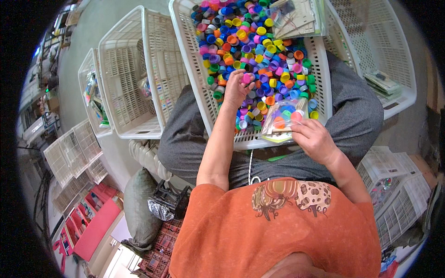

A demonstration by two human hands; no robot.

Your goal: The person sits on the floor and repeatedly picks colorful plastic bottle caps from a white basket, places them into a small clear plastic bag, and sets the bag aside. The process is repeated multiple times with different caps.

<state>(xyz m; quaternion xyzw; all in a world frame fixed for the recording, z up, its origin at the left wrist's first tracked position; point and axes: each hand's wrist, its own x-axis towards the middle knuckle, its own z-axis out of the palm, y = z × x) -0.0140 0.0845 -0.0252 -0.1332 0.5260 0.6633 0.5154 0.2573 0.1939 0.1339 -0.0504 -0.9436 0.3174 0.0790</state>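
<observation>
A white plastic basket [189, 55] full of small bottle caps [266, 76] in many colours sits before me, between my legs. My left hand [234, 91] hovers over the caps with its fingers curled around a pink cap [246, 78]. At the basket's near right corner, my right hand [316, 140] pinches the edge of a clear plastic bag [274, 131]. Inside that bag are several caps, among them orange, blue and green ones, along with flat pale pieces. The bag rests on the near rim and on the caps.
More clear bags with flat pale pieces [296, 22] lie across the basket's far right corner. White baskets [130, 74] stand at the left, and another basket [387, 60] at the right holds packed bags [382, 83]. A grey-green sack [140, 204] stands at lower left beside red crates [160, 245].
</observation>
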